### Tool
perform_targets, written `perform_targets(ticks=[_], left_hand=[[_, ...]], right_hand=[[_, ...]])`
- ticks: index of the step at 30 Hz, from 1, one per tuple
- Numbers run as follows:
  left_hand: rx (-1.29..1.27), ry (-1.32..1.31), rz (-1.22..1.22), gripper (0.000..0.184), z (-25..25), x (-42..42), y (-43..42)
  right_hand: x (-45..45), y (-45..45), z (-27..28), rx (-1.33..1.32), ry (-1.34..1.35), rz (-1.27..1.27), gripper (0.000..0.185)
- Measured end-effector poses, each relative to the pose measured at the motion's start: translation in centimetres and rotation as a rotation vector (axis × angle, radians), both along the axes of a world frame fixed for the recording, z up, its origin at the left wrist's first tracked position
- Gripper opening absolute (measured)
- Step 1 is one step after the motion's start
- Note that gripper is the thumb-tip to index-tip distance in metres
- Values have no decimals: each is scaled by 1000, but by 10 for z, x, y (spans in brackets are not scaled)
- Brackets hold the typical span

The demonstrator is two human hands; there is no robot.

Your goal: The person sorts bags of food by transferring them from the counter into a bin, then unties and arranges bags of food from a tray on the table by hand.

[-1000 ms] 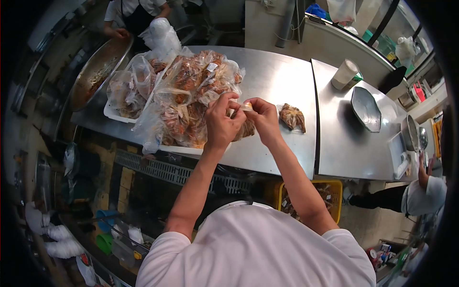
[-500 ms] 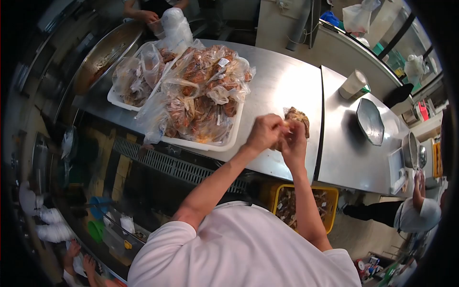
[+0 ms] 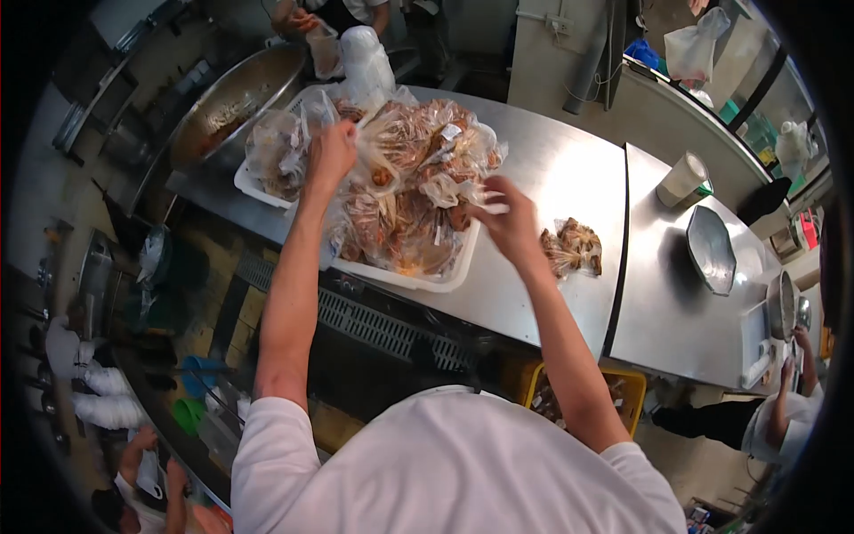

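In the head view, the left hand (image 3: 332, 153) is over the plastic bags of food (image 3: 405, 227) heaped in a white tray (image 3: 447, 282); the right hand (image 3: 513, 221) curls by their right edge; I cannot tell whether either pinches plastic; more bagged food (image 3: 578, 247) lies on the metal table (image 3: 556, 169).

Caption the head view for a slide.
Left hand and right hand at bagged food in a white tray on a steel table.
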State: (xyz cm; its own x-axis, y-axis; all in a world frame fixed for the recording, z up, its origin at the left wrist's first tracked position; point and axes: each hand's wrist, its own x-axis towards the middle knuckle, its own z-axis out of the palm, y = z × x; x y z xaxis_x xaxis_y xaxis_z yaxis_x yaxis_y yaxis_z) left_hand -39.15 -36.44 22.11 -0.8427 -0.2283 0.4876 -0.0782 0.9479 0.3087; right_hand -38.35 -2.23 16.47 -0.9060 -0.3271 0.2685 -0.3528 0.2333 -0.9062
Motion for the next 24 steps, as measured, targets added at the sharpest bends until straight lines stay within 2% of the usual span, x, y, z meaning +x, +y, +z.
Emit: perform_targets(ticks=[1, 3, 4, 6, 8, 9, 10, 11, 12, 14, 16, 18, 19, 23, 24], left_hand=[[43, 78, -43, 21, 26, -5, 8], [132, 168, -163, 18, 82, -12, 27], [171, 189, -239, 18, 101, -16, 31], [112, 217, -241, 16, 130, -12, 42], [53, 237, -247, 14, 143, -10, 40], [142, 273, -231, 13, 142, -7, 26], [233, 308, -213, 12, 136, -5, 15], [350, 188, -299, 11, 119, -9, 8], [359, 179, -305, 11, 114, -4, 14], [772, -139, -276, 10, 116, 15, 26], [805, -78, -231, 8, 112, 18, 24], [995, 53, -477, 14, 89, 14, 33], [998, -46, -533, 18, 88, 17, 43], [1164, -8, -618, 25, 71, 49, 131], [700, 14, -586, 30, 41, 39, 136]], right_hand=[[0, -30, 17, -86, 6, 93, 49], [2, -83, 54, -80, 206, 44, 45], [-11, -113, 49, -82, 239, -69, 42], [-32, -135, 60, -99, 280, -185, 40], [-50, -132, 72, -226, 15, -27, 25], [-52, -121, 86, -175, 204, -122, 15], [-49, -106, 106, -174, 202, -124, 15], [-43, -87, 126, -181, 130, -61, 12], [-38, -72, 141, -185, 60, -1, 9], [-35, -60, 158, -144, 10, 60, 9], [-21, -52, 164, -155, 18, 66, 9], [-22, -53, 159, -216, -26, 75, 10], [-24, -53, 156, -277, -57, 106, 10], [-25, -47, 132, -217, -151, 123, 10], [-25, -42, 120, -205, -153, 120, 10]])
